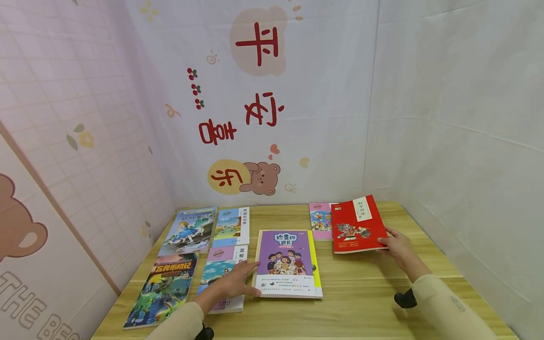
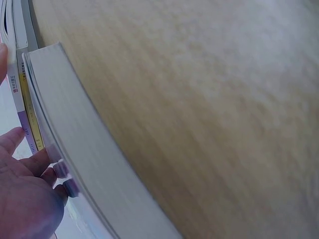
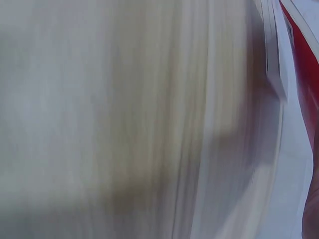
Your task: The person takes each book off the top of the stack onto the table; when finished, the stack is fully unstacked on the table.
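Observation:
My right hand [image 1: 399, 249] pinches a red book [image 1: 350, 236] by its lower right corner, thumb on the cover. The red book is tilted and partly covers a pink-bordered book [image 1: 319, 219] at the back. My left hand [image 1: 233, 282] reaches over a blue-and-pink book [image 1: 216, 267], its fingers touching the left edge of a stack with a purple book [image 1: 286, 264] on top. A yellow-edged book [image 1: 315, 255] shows under the purple one. In the left wrist view, fingers [image 2: 37, 162] touch the books' sides. Blur fills most of the right wrist view.
On the left of the wooden table [image 1: 361, 302] lie a girl-and-train-track book [image 1: 191, 231], a light blue book [image 1: 229, 226] and a green dinosaur book [image 1: 163, 290]. White cloth walls [image 1: 323, 94] with printed red characters and bears enclose the back and sides.

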Available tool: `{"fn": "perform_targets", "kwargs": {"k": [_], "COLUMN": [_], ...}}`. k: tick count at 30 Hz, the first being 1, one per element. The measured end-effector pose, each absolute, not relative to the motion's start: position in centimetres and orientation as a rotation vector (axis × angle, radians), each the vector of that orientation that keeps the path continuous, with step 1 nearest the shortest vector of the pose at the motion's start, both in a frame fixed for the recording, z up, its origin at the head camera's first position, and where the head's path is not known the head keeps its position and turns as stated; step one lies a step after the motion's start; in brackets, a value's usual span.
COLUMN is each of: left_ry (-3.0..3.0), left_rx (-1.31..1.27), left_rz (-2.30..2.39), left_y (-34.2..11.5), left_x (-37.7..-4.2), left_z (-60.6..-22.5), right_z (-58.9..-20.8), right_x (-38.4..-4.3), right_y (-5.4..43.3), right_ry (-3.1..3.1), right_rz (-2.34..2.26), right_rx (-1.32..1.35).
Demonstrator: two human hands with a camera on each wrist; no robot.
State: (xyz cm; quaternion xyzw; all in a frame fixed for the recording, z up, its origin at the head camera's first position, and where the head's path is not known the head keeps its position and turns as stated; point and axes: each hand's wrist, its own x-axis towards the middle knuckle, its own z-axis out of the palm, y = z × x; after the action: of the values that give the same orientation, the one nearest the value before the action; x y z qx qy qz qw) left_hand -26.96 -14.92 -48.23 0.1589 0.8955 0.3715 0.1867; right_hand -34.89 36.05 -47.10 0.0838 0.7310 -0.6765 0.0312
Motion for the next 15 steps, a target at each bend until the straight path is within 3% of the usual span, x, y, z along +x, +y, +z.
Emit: {"fn": "perform_targets", "kwargs": {"k": [15], "left_ry": [2.506], "left_rx": [0.433], "left_rz": [1.057], "left_y": [-14.9], "left_x": [-26.7], "left_z": [-48.0], "right_z": [-47.0], "right_x": [-35.9], "right_y": [42.2], "right_ry": [2.382], "right_rz": [-1.952], "right_rx": [0.332]}}
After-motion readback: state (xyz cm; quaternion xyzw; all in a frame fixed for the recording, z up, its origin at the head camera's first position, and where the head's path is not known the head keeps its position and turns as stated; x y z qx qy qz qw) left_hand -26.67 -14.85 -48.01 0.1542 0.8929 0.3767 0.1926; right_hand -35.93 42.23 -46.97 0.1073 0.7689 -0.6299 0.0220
